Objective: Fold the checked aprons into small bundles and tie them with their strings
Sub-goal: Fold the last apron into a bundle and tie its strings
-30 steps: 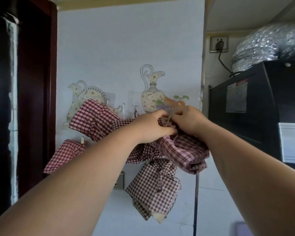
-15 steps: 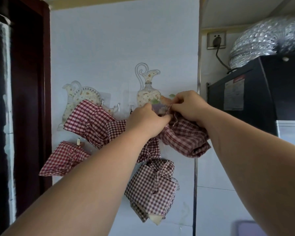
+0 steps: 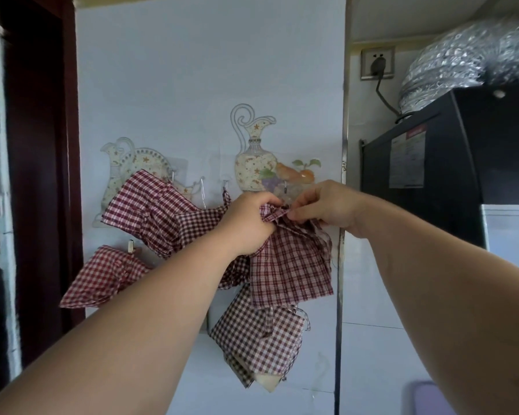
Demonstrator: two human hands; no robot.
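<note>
Several red-and-white checked aprons hang from small hooks on a pale wall. My left hand (image 3: 250, 224) and my right hand (image 3: 327, 206) both pinch the gathered top edge of one apron (image 3: 291, 265), which hangs down below them just under a metal hook (image 3: 285, 187). Below it dangles a tied apron bundle (image 3: 258, 339). Another apron (image 3: 156, 211) is bunched on hooks to the left, and a further one (image 3: 102, 277) hangs lower left on a peg.
Jug and fruit decals (image 3: 252, 154) decorate the wall above the hooks. A dark door frame (image 3: 42, 175) stands at left. At right are a black appliance (image 3: 462, 163), foil ducting (image 3: 468, 61) on top, and a wall socket (image 3: 377, 62) with a plug.
Both hands have come down from the hook with the apron's top edge. The cloth, bunched before, now hangs longer and flatter below the hands.
</note>
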